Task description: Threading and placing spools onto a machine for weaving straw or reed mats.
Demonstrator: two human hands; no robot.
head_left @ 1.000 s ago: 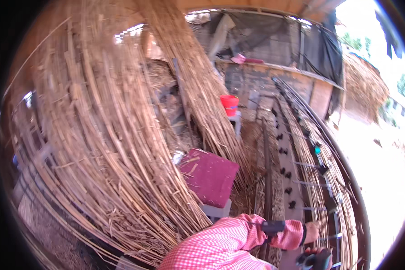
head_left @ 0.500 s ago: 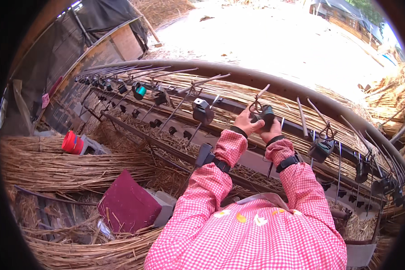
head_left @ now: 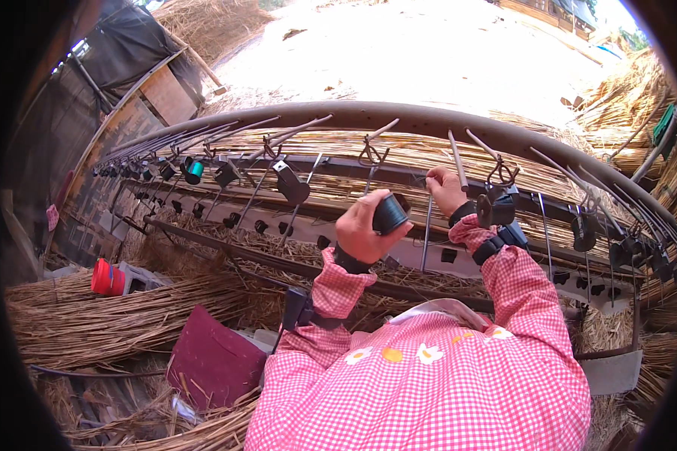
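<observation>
Outdoors, sandy ground (head_left: 429, 52) at upper centre. Left hand (head_left: 365, 229) clamped on dark spool (head_left: 390, 213); right hand (head_left: 444, 189) fingers pinched together at straw-covered frame (head_left: 399, 146), centre.

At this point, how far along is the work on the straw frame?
Done: straw lies across the frame. In hand: left hand holds a dark spool; right hand pinches at the straw. Left: cannot tell how much remains untied.
</observation>
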